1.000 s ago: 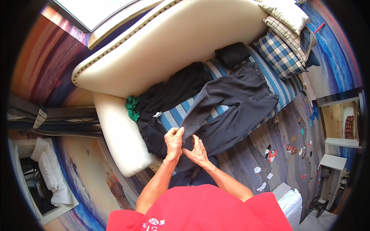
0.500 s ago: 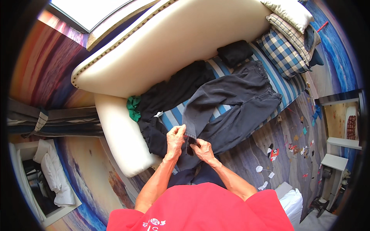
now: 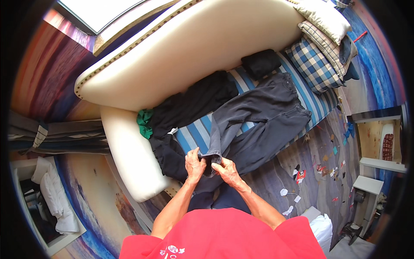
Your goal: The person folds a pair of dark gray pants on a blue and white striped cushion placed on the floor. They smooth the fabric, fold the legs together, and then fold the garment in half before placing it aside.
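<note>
Dark grey trousers (image 3: 263,116) lie stretched across the striped sofa seat, with the waistband toward the cushions at the right. One leg's hem end is raised off the seat between my hands. My left hand (image 3: 195,165) pinches the hem from its left side. On the right side of the same hem, my right hand (image 3: 227,171) grips the cloth between thumb and fingers. The other trouser leg hangs over the seat's front edge near my lap. Left of the trousers lies a crumpled black garment (image 3: 189,101), with a green cloth (image 3: 145,123) at its far left end.
The cream sofa (image 3: 133,159) has a high studded back. A folded black cloth (image 3: 261,64) rests against it. Checked cushions (image 3: 315,64) are stacked at the right end. Paper scraps (image 3: 297,198) are scattered on the floor at the right. A grey curtain (image 3: 60,138) hangs at the left.
My hands have moved slightly apart, and the trouser hem between them is spread wider. The view has shifted a little.
</note>
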`<move>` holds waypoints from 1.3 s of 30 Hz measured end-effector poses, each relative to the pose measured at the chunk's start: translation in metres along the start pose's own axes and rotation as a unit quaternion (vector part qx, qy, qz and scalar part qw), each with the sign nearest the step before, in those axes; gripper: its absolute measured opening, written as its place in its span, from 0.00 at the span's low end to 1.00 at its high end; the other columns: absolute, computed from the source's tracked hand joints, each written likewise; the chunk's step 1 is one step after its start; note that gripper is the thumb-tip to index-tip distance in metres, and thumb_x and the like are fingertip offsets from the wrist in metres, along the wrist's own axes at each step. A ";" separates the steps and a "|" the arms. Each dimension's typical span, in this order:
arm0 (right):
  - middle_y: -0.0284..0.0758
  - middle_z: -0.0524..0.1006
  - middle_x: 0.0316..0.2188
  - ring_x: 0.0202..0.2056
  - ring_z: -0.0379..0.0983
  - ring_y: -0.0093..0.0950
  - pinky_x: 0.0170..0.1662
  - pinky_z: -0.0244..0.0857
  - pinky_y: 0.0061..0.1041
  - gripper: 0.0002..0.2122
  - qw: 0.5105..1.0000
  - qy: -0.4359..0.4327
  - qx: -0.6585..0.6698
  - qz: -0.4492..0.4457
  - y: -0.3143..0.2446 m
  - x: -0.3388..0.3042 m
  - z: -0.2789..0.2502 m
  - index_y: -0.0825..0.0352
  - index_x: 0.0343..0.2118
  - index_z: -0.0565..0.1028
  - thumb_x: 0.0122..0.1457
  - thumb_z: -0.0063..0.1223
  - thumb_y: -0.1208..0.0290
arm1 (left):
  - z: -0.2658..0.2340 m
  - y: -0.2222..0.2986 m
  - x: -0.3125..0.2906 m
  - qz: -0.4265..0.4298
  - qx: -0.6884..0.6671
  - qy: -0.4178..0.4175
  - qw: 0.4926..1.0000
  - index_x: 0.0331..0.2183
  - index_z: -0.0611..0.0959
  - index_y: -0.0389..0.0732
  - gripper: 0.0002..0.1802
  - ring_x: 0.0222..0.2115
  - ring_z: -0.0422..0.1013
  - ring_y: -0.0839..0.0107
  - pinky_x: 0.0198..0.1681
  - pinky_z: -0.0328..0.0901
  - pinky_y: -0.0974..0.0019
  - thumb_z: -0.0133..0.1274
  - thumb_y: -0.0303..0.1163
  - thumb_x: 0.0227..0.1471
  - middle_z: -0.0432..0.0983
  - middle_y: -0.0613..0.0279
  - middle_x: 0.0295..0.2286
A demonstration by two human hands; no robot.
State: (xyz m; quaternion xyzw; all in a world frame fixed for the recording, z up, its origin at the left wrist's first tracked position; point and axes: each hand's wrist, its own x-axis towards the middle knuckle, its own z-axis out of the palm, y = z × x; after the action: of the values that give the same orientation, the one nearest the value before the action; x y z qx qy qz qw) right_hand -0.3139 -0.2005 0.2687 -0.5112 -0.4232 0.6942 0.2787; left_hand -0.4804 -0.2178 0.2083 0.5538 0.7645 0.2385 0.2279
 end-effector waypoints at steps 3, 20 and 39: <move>0.25 0.72 0.20 0.22 0.65 0.15 0.27 0.62 0.21 0.07 1.000 0.018 0.013 -0.012 -0.001 0.001 -0.004 0.69 0.33 0.75 0.56 0.53 0.71 | -0.003 -0.009 0.008 -0.083 -0.070 -0.042 0.993 0.33 0.81 0.39 0.12 0.27 0.73 0.56 0.34 0.67 0.58 0.48 0.26 0.44 0.75 0.50 0.24; 0.34 0.69 0.13 0.13 0.66 0.27 0.21 0.63 0.25 0.09 0.879 0.291 -0.188 -0.327 -0.143 -0.060 0.019 0.68 0.32 0.75 0.46 0.51 0.81 | -0.125 0.094 0.128 0.133 -0.281 0.193 0.930 0.31 0.81 0.38 0.08 0.19 0.64 0.80 0.23 0.60 0.74 0.54 0.19 0.45 0.71 0.68 0.21; 0.31 0.64 0.10 0.12 0.60 0.19 0.18 0.54 0.24 0.08 0.947 0.172 -0.177 -0.204 -0.110 -0.039 0.094 0.68 0.26 0.70 0.51 0.59 0.73 | -0.161 -0.007 0.131 0.054 -0.297 0.073 0.951 0.30 0.79 0.37 0.07 0.22 0.61 0.83 0.25 0.58 0.76 0.54 0.17 0.45 0.67 0.73 0.21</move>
State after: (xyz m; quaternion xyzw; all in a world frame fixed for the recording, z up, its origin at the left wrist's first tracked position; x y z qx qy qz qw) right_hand -0.3954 -0.2074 0.3943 -0.5667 -0.5798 0.4378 0.3886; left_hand -0.6210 -0.1130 0.3193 0.4828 0.6428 0.5060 0.3125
